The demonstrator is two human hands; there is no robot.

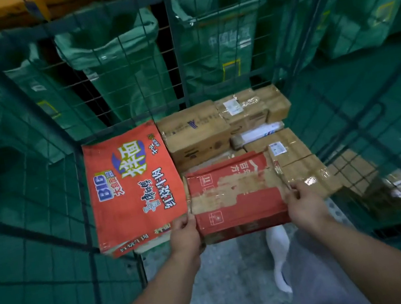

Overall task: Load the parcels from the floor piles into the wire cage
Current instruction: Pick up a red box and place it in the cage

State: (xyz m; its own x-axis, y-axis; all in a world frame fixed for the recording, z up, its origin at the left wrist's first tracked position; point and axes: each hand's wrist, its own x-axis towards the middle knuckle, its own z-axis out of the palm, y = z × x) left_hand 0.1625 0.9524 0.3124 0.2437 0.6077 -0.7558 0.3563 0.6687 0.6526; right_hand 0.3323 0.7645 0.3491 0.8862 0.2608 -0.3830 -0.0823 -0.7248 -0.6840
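Note:
A red carton (236,196) with torn brown tape across its top sits low inside the green wire cage (38,132), at the front. My left hand (184,232) grips its near left corner and my right hand (303,203) grips its near right corner. To its left lies a large orange noodle carton (132,182). Behind it are brown cardboard parcels (195,134), a taped one with a white label (245,109) and further taped boxes (293,154) along the right side.
Green mail sacks (122,66) hang behind the cage's back mesh. More taped parcels (398,184) lie outside the right mesh wall. The grey floor (225,281) and a white shoe (279,253) show below my arms.

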